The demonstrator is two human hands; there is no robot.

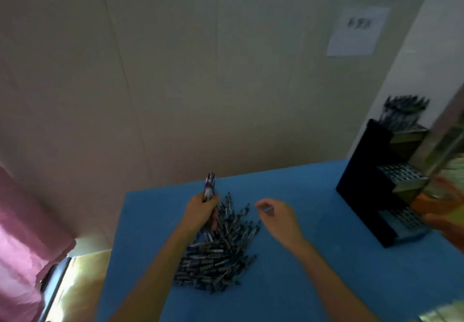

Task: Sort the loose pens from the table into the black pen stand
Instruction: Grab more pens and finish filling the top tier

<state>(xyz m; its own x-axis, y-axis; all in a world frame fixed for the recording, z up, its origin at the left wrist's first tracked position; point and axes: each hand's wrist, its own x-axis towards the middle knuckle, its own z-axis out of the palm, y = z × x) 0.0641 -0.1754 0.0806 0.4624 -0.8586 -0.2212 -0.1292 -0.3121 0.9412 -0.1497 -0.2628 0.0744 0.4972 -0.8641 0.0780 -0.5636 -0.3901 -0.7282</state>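
Note:
A heap of dark loose pens [221, 248] lies on the blue table [301, 271]. My left hand [202, 211] grips a small bundle of pens [209, 188] that stick up above the fist, over the far end of the heap. My right hand [276, 215] hovers to the right of the heap with loosely curled fingers and holds nothing. The black pen stand [376, 188] is at the table's right edge, tiered with mesh compartments, and its top tier holds several pens [401, 113].
A beige wall stands right behind the table, with a paper sheet [356, 30] taped on it. A pink cloth [22, 241] hangs at the left. Blurred orange and green objects [442, 196] crowd the right edge beside the stand.

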